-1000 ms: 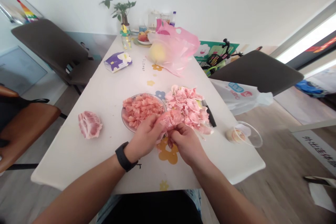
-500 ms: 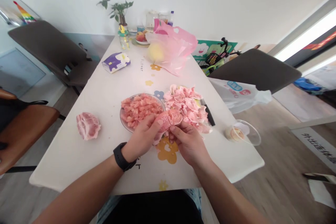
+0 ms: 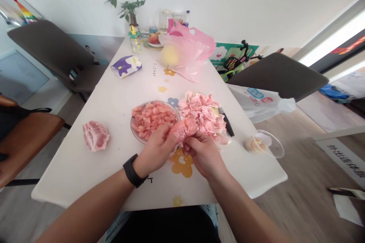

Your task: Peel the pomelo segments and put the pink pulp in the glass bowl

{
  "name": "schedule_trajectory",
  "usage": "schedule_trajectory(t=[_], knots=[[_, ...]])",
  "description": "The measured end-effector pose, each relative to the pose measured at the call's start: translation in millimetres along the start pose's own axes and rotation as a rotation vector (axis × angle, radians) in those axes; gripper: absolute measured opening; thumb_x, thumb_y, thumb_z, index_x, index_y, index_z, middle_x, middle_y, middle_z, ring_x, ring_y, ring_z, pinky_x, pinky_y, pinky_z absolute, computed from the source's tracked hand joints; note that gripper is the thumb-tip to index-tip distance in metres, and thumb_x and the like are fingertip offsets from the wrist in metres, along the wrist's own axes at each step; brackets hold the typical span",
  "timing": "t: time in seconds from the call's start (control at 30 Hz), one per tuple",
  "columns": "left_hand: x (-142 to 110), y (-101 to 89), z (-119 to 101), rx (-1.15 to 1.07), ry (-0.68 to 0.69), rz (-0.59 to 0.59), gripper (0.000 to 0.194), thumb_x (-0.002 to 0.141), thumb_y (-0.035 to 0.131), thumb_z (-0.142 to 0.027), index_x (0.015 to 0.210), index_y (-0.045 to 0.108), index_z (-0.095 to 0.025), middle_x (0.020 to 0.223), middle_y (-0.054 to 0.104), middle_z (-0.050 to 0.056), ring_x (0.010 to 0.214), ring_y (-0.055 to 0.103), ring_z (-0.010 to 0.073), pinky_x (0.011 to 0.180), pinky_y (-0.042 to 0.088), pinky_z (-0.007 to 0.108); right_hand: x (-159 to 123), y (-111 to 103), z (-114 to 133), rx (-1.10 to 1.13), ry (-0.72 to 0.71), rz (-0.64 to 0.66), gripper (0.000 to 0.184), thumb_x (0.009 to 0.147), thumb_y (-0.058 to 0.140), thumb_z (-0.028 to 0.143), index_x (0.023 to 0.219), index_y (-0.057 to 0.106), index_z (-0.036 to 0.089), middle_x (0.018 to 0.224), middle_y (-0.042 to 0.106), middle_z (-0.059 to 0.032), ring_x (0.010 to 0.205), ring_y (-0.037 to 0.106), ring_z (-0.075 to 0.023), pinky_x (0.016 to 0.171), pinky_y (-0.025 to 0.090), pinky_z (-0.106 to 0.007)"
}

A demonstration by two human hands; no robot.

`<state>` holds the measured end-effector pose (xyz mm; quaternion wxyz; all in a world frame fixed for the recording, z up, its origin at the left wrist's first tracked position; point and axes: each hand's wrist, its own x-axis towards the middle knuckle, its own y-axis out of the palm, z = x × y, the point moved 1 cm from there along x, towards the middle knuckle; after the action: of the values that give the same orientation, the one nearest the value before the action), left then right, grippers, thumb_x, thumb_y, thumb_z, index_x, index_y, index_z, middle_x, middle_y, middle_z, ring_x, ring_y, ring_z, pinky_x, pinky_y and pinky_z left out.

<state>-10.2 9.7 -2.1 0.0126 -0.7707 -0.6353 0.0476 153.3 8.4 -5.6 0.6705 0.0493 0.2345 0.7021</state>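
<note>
We seem to be peeling a pink pomelo segment (image 3: pixel 184 129), pinched between our left grip (image 3: pixel 155 152) and right grip (image 3: pixel 203 155) beside the plate (image 3: pixel 130 124), and next needs the skin pulled away.

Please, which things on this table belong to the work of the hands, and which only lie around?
Belonging: left hand, right hand, pink pomelo segment, pink pulp chunks on a round plate, pale pink membrane heap, peeled pink pomelo piece.

Lying around: pink plastic bag, clear plastic cup, purple-and-white packet.

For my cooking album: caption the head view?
Left hand and right hand peel a pomelo segment beside plated pulp and skins.
</note>
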Motion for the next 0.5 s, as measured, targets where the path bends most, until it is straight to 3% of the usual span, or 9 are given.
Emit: schedule_trajectory(t=[0.1, 0.3, 0.5], knots=[[-0.2, 1.8, -4.6, -0.060, -0.031, -0.002, 0.027, 0.101, 0.056, -0.046, 0.092, 0.058, -0.020, 0.070, 0.059, -0.002, 0.061, 0.053, 0.0138, 0.058, 0.042, 0.028, -0.9, -3.1, 0.3, 0.015, -0.017, 0.020, 0.005, 0.070, 0.079, 0.021, 0.072, 0.075, 0.018, 0.060, 0.066, 0.0014, 0.053, 0.055, -0.0105, 0.053, 0.045, -0.024], [-0.4, 4.2, -9.2, -0.109, -0.056, -0.004, 0.027, 0.097, 0.057, -0.045, 0.087, 0.056, -0.021, 0.067, 0.056, -0.003, 0.057, 0.051, 0.0128, 0.053, 0.039, 0.026, -2.8, -8.4, 1.2, 0.030, -0.014, 0.016, 0.021, 0.079, 0.085, 0.036, 0.074, 0.074, 0.018, 0.061, 0.064, 0.0008, 0.056, 0.056, -0.0117, 0.056, 0.048, -0.025], [-0.2, 4.3, -6.1, -0.113, -0.061, 0.002, 0.028, 0.096, 0.059, -0.046, 0.084, 0.054, -0.022, 0.067, 0.056, -0.002, 0.058, 0.049, 0.0128, 0.053, 0.039, 0.026, -1.6, -9.0, -1.4, 0.014, -0.025, 0.008, 0.015, 0.076, 0.082, 0.028, 0.071, 0.072, 0.019, 0.060, 0.062, 0.0024, 0.052, 0.051, -0.0099, 0.051, 0.044, -0.024]])
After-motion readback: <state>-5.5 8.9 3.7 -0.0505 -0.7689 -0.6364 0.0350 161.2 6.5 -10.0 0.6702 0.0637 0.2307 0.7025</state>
